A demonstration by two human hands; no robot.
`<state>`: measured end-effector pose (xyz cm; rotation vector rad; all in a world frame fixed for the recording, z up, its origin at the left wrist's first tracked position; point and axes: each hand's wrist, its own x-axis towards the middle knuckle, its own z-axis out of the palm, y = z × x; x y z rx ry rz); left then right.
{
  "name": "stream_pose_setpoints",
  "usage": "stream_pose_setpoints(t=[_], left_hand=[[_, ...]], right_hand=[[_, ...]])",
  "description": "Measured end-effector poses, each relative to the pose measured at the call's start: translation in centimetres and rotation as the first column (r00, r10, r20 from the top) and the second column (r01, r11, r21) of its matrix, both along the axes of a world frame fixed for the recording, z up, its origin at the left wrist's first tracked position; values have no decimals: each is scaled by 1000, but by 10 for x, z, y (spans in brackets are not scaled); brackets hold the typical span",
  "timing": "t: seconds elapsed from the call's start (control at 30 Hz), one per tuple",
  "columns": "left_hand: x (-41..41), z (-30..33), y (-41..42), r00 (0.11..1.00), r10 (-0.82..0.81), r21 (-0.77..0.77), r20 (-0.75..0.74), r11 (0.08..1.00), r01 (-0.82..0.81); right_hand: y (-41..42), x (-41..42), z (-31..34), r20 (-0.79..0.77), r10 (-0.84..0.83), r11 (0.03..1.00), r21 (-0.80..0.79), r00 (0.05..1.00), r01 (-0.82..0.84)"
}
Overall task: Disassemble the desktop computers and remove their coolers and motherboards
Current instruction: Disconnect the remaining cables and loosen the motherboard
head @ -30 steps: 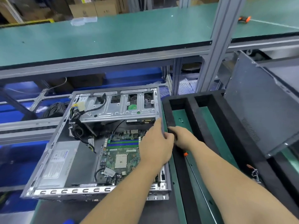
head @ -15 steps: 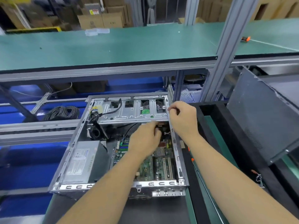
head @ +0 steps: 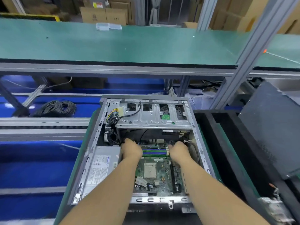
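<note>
Hands, two, are reaching into one open grey metal computer case [head: 95, 143]: left hand [head: 131, 150] and right hand [head: 177, 151] are resting at the far edge of one green motherboard [head: 152, 174]; finger state cannot be told.

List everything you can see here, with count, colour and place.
computer case: one, silver, open, centre
motherboard: one, green, on the case floor
power supply: one, grey, case left
drive cage: one, silver, case far end
cable coil: one, black, far left
foam tray: one, black, right of the case
side panel: one, dark grey, far right
cardboard boxes: several, brown, background
left hand: one, motherboard's far-left edge
right hand: one, motherboard's far-right edge
</note>
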<state>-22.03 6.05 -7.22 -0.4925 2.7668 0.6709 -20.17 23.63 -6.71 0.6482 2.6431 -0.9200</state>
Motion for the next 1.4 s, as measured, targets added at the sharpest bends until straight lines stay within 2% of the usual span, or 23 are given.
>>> stream_pose_setpoints(t=[0.03, 0.1, 0.13, 0.17, 0.2, 0.33, 0.43, 0.57, 0.6, 0.63, 0.67, 0.7, 0.73, 0.77, 0.87, 1.07, 1.2, 1.37, 1.4], left_hand=[[-2, -4, -2, 999, 33, 73, -5, 997, -33], [0, 5, -2, 984, 157, 269, 81, 947, -173], [0, 3, -2, 987, 104, 235, 124, 963, -131], [3, -1, -2, 992, 43, 104, 116, 993, -55], [2, -2, -3, 994, 64, 38, 91, 997, -68], [-7, -2, -6, 987, 150, -7, 65, 989, -150], [-3, -2, -4, 990, 133, -12, 46, 991, -133], [-5, -8, 0, 992, 81, -16, 97, 997, -80], [-6, -9, 0, 991, 108, 30, 75, 993, -111], [-4, -8, 0, 980, 191, 174, 49, 965, -197], [-7, -4, 2, 905, 417, 402, 87, 816, -415], [-7, -2, 1, 854, 506, 518, 122, 701, -490], [-7, -4, 2, 861, 506, 485, 50, 741, -464], [-8, -5, 3, 895, 445, 390, 13, 822, -414], [-9, -6, 5, 912, 409, 328, 29, 858, -395], [-7, -7, 8, 935, 355, 296, -20, 895, -333], [-10, -9, 6, 909, 415, 306, 30, 862, -404], [-13, -11, 5, 898, 431, 407, 93, 806, -429], [-12, -12, 5, 921, 385, 348, 63, 856, -382]], right_hand=[[3, -3, -5, 0, -29, 998, -49, 1000, 29], [6, -7, -10, -10, -75, 990, -124, 997, 73], [6, -9, -12, -12, -81, 987, -137, 997, 79], [6, -11, -14, -4, -89, 986, -145, 996, 87], [6, -14, -16, 13, -108, 981, -163, 994, 109], [5, -20, -23, 92, -226, 935, -258, 970, 243], [4, -24, -27, 106, -256, 925, -264, 961, 275], [3, -24, -27, 105, -284, 923, -240, 953, 302], [3, -24, -27, 96, -286, 925, -233, 954, 301], [3, -23, -26, 88, -283, 930, -220, 955, 296], [3, -22, -27, 85, -278, 935, -207, 957, 290], [3, -21, -27, 86, -276, 935, -208, 957, 289], [3, -21, -28, 90, -280, 930, -223, 956, 293], [3, -21, -28, 92, -288, 921, -245, 953, 302], [3, -22, -29, 99, -321, 893, -299, 942, 336], [2, -21, -25, 98, -340, 874, -335, 935, 353], [1, -19, -25, 87, -322, 888, -316, 943, 333], [-1, -19, -22, 42, -244, 937, -246, 969, 247], [-2, -18, -21, 10, -203, 957, -208, 979, 201]])
